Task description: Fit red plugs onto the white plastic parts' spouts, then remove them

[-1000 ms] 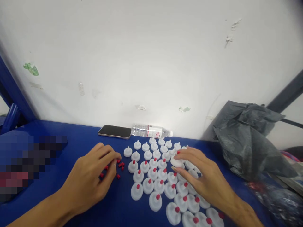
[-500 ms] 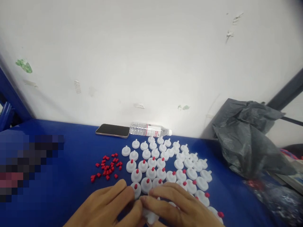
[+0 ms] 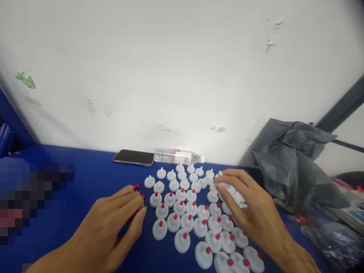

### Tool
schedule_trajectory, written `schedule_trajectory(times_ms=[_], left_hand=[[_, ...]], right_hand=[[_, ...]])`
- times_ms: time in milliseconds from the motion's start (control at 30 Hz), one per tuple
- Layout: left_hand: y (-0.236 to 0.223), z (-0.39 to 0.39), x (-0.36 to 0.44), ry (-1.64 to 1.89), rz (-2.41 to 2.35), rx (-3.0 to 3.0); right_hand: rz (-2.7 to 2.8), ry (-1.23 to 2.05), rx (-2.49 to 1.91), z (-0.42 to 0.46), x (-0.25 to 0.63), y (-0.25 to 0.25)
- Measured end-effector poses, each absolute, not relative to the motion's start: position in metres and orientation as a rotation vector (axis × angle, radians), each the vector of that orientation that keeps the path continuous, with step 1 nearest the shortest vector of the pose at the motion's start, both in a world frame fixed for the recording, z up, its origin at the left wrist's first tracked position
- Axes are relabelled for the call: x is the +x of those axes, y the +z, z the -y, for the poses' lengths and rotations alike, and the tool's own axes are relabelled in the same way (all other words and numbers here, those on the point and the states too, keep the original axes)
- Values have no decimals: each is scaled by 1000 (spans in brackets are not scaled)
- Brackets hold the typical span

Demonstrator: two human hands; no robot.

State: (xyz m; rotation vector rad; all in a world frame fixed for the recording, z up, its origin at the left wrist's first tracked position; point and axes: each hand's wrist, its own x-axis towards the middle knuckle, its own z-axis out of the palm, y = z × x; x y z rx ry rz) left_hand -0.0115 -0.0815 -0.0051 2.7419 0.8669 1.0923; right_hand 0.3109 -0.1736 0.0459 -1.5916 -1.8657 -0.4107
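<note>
My left hand is over the pile of small red caps and hides most of them. Its fingers curl downward while the thumb stands apart, and I see nothing held. At the far right of the rows, my right hand has thumb and index fingertips close together around a white disc with a nozzle, partly covered by the fingers. Many similar white discs lie about; the nearer ones, such as a capped disc, carry red caps on their nozzles. Farther ones, like a bare disc, show white nozzles.
A phone and a clear water bottle lie by the white wall at the back of the blue table. A grey plastic bag and clear wrapping are at the right. The far left is pixelated.
My hands have separated from around a white disc at the front. The left went to the red caps, the right to the far-right discs. Another capped disc now shows at the front.
</note>
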Motion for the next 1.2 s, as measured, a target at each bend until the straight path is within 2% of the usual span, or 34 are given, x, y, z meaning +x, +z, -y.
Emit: schedule_trajectory(times_ms=[100,233,467,667,1033,1200], left_hand=[[6,62,-10,919,-999,2782],[-1,47,-12,711,-1220,2814],[-5,48,-14,640,-1232,2915],[-1,50,-13,549,-1348,2938],[-19,39,-15,664,-1333,2879],[-8,47,-13,610,-1342,2855]], right_hand=[[1942,-309,-1626,165,319,36],[2141,-240,-1623,159,321,20],[2202,-19,-1746,160,315,27],[2208,-18,-1669,160,308,26],[2404,-101,-1653,166,301,33],[2468,-212,-1549,162,309,14]])
